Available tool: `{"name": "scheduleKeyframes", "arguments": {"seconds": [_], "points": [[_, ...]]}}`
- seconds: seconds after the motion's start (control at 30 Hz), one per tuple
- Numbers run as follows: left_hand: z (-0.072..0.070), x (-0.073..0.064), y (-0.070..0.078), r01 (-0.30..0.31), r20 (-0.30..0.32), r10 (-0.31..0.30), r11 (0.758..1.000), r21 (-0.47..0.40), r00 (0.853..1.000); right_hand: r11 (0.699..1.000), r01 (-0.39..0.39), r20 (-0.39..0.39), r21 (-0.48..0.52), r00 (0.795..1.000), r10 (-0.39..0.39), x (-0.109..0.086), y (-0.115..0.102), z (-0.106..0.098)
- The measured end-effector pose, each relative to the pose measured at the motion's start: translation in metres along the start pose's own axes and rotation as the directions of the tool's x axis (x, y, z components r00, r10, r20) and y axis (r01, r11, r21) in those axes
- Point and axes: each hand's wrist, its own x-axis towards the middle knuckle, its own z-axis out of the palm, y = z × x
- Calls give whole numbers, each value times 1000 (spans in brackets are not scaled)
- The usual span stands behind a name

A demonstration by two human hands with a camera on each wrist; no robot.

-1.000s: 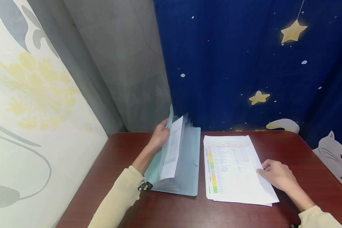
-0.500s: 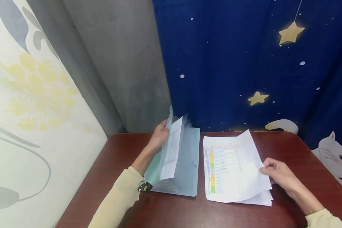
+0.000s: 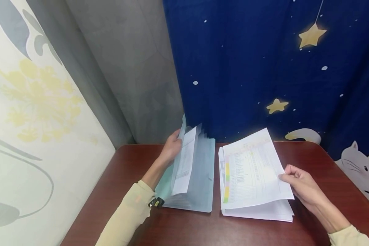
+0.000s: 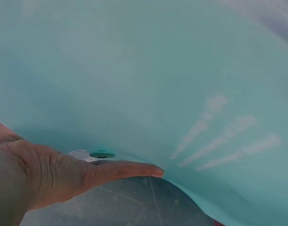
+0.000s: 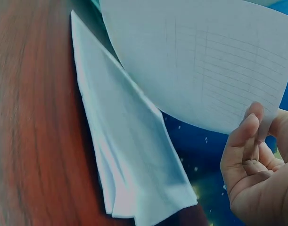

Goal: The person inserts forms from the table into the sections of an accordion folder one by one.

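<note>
My left hand [image 3: 172, 147] holds the raised cover of a pale blue-green expanding file folder [image 3: 202, 184] by its edge. In the left wrist view the thumb of this hand [image 4: 87, 174] lies along the cover [image 4: 134, 84], and its other fingers are hidden. A white sheet [image 3: 185, 164] stands in the folder's front pocket. My right hand [image 3: 304, 186] pinches the right edge of a printed sheet of paper [image 3: 255, 177] with coloured cells down its left side. The sheet is lifted and tilted over a stack of papers [image 3: 270, 212].
A reddish-brown wooden table [image 3: 178, 229] bears the folder on the left and the paper stack on the right. Behind it hang a grey curtain [image 3: 135, 68] and a dark blue one [image 3: 233, 68] with stars. A white patterned curtain [image 3: 33, 119] borders the left side.
The right hand has raised the top sheet from the stack; its far corner now stands higher and the sheets beneath show along the near edge. The left hand and folder have stayed put.
</note>
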Motion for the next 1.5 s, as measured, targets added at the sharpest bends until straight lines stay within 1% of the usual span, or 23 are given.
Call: {"name": "scheduleKeyframes", "arguments": {"seconds": [0.13,0.23,0.33,0.43,0.63,0.77,0.9,1.03,1.17,1.27,1.37,1.5], "points": [[0,-1,1,-4,1,4,1000,2,1000,996,21,1,84,1000,-21,-2,-9,5],[0,0,1,-7,0,7,1000,4,1000,989,45,-2,138,999,-45,-3,-17,12],[0,0,0,-6,0,6,1000,9,1000,983,61,-7,176,998,-61,-2,-25,21],[1,1,-2,-6,0,6,1000,8,1000,974,63,-18,216,998,-61,0,-32,31],[2,-1,-3,-36,5,36,999,2,999,955,106,-24,275,994,-103,0,-43,44],[1,-2,-2,-49,9,49,999,0,999,957,118,-20,264,993,-117,2,-48,53],[1,-2,-1,-51,14,51,999,-11,999,974,108,-23,199,994,-105,6,-51,64],[1,-3,-1,-27,21,28,1000,-16,999,988,81,-23,134,997,-78,10,-52,75],[2,-3,1,-1,17,1,1000,-11,1000,994,60,-39,91,998,-57,18,-52,86],[2,-2,0,6,4,-6,1000,-17,1000,995,57,-45,87,998,-53,26,-50,96],[3,0,-2,-9,-14,8,1000,-8,1000,994,51,-36,102,998,-48,31,-46,105],[6,2,-5,-24,-5,24,1000,2,1000,993,49,-25,105,999,-47,35,-40,114]]}}
